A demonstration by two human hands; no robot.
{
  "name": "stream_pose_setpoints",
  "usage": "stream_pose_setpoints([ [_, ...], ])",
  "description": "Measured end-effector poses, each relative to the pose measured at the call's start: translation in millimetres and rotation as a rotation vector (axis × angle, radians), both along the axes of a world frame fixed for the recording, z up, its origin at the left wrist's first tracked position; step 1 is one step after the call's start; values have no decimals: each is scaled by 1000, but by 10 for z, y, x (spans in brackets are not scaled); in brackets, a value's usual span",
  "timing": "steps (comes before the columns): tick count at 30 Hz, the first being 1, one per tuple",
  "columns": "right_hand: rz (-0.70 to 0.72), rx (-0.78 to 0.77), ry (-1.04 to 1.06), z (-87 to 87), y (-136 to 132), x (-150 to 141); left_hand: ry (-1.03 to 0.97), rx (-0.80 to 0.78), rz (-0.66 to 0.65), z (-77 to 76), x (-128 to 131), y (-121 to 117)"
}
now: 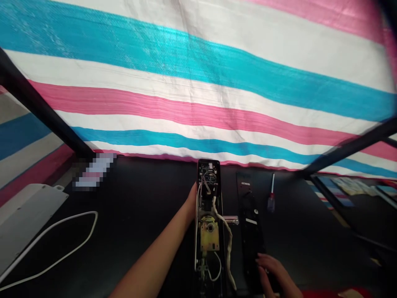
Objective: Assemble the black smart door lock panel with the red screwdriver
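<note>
An opened electronic door lock body (208,215) lies lengthwise on the black table (139,215), its circuit board, wires and brass mechanism showing, a silver lever handle sticking out to its right. My left hand (191,203) rests against the lock's left side; its fingers are mostly hidden behind the housing. My right hand (273,273) lies with fingers bent on the lower end of a black cover panel (250,231) that sits beside the lock. A red-handled screwdriver (271,198) lies just right of the panel, untouched.
A pink, white and turquoise striped tarp (198,82) hangs behind the table. Black frame bars (40,107) cross both sides. A white power strip (21,219) with a looping white cable (62,240) lies at the left. Another table with papers (353,186) stands at the right.
</note>
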State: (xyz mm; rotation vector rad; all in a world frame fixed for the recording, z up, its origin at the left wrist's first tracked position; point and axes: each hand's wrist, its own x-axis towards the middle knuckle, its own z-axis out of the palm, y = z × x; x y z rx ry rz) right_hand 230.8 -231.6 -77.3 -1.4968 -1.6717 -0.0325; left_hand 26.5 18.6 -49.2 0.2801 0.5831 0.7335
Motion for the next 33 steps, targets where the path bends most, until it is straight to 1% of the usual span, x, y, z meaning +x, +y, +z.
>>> stream_pose_setpoints([
  [2,-48,51,-31,-60,13,-57,60,-30,36,-92,33,11],
  [4,-158,147,-59,-169,30,-107,87,-25,46,-169,42,26],
  [6,-279,223,-65,-293,37,-148,94,-4,45,-219,35,41],
  [8,-349,245,-54,-385,31,-177,95,10,42,-242,27,50],
  [10,-356,226,-47,-423,17,-193,90,8,24,-247,27,52],
  [14,-338,186,-53,-387,3,-205,92,0,-7,-242,42,51],
  [19,-339,221,-65,-346,20,-223,90,4,11,-259,50,56],
  [23,-340,206,-59,-335,17,-228,100,7,21,-273,42,34],
  [28,-325,203,-94,-310,20,-229,129,29,48,-255,25,32],
  [33,-329,208,-80,-313,25,-227,147,37,43,-248,13,38],
])
